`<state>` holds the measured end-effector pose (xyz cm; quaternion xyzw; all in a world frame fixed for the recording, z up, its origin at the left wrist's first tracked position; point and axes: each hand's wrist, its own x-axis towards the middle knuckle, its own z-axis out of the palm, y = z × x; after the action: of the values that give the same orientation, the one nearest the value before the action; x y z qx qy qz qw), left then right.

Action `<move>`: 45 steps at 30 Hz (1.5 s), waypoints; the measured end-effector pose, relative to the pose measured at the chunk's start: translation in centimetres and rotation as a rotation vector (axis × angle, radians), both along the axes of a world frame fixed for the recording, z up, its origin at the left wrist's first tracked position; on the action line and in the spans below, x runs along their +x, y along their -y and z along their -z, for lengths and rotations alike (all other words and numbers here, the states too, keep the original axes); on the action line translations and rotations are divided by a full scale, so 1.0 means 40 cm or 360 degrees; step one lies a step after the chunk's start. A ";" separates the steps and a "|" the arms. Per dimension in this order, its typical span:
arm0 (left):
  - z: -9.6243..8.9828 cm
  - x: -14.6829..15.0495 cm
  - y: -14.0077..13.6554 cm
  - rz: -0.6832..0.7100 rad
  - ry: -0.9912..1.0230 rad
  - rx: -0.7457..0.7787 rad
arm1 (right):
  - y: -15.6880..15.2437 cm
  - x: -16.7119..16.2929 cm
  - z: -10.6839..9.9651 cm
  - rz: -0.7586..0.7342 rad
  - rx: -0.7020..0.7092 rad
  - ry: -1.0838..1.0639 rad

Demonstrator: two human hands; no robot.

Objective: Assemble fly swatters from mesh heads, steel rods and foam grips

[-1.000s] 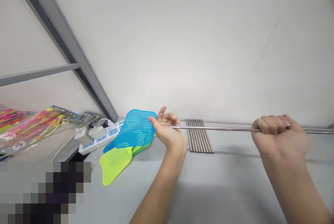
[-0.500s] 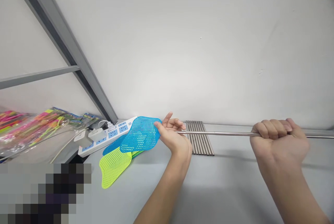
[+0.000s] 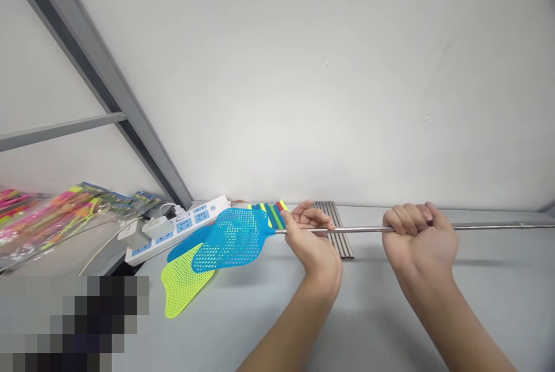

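Note:
A blue fly swatter with a perforated head [image 3: 236, 240] and a long thin metal rod [image 3: 359, 230] stretches sideways above the grey table. My left hand [image 3: 316, 245] has the rod between thumb and fingers just behind the head, its fingertips loosely extended. Farther right, my right hand [image 3: 418, 239] is closed in a fist around the same rod, which runs on past it to the right edge. Below the held swatter's head lie another blue swatter head [image 3: 182, 246] and a yellow-green one [image 3: 186, 285]. A row of metal tubes [image 3: 342, 242] lies behind my hands.
Several coloured handle-like sticks [image 3: 277, 213] lie by the wall. A white power strip [image 3: 203, 219] with plugged-in adapters [image 3: 158, 226] sits at the left. Bagged colourful items [image 3: 65, 216] are beyond it, near a grey metal frame [image 3: 130, 112]. Part of the lower left is pixelated.
My left hand has shifted right along the rod, away from the swatter head, uncovering its neck and the coloured sticks. My right hand has come left, so the two hands are closer together.

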<state>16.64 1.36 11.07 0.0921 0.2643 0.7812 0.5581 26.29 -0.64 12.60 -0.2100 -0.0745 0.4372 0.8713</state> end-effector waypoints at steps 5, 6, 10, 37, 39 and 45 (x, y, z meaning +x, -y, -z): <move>0.007 0.009 0.006 -0.0011 0.0014 -0.0006 | 0.002 -0.007 0.000 0.0019 0.0018 0.0047; 0.008 0.009 0.005 -0.0010 0.0017 -0.0020 | 0.003 -0.009 0.000 0.0033 0.0028 0.0063; 0.011 0.011 0.006 0.0021 0.0011 -0.0053 | 0.005 -0.018 0.002 0.0048 0.0046 0.0076; -0.003 0.050 0.040 0.0180 0.0140 -0.0043 | 0.012 -0.061 -0.003 -0.0036 -0.0054 -0.0011; -0.001 0.050 0.041 0.0187 0.0135 -0.0043 | 0.013 -0.065 0.001 -0.0044 -0.0053 -0.0015; 0.004 0.050 0.044 0.0227 0.0101 -0.0046 | 0.010 -0.072 0.010 -0.0082 -0.0084 -0.0043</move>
<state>18.63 -0.40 10.91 0.0777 0.2506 0.7379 0.6218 23.42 -1.04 12.19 -0.2249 -0.0567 0.4640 0.8549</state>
